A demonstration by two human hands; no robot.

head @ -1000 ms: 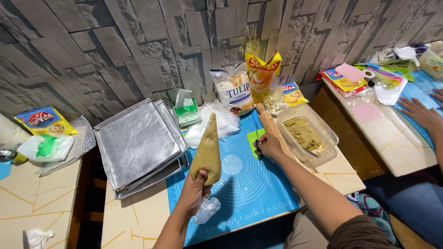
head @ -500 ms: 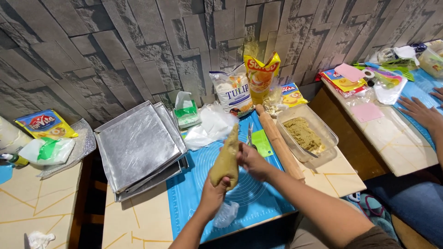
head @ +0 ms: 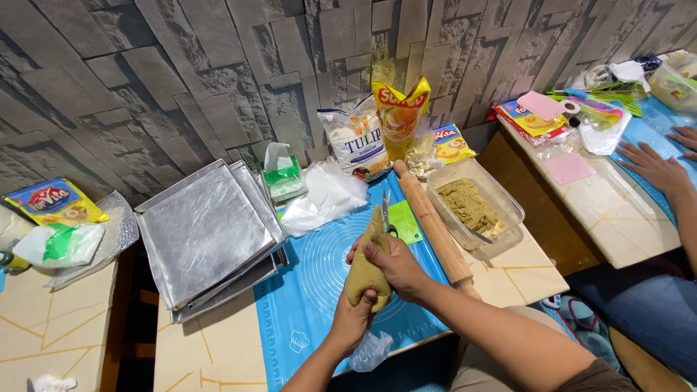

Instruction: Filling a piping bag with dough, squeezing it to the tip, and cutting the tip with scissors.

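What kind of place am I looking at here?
Probably an informal home baking setup rather than a commercial kitchen: a blue silicone pastry mat, stacked silver metal baking trays and a long wooden rolling pin sit on cream tiled tables against a grey stone-pattern wall.

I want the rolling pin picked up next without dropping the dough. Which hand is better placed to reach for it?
Probably the right hand: it is on the side of the dough nearest the rolling pin, while the left hand cups the dough from below.
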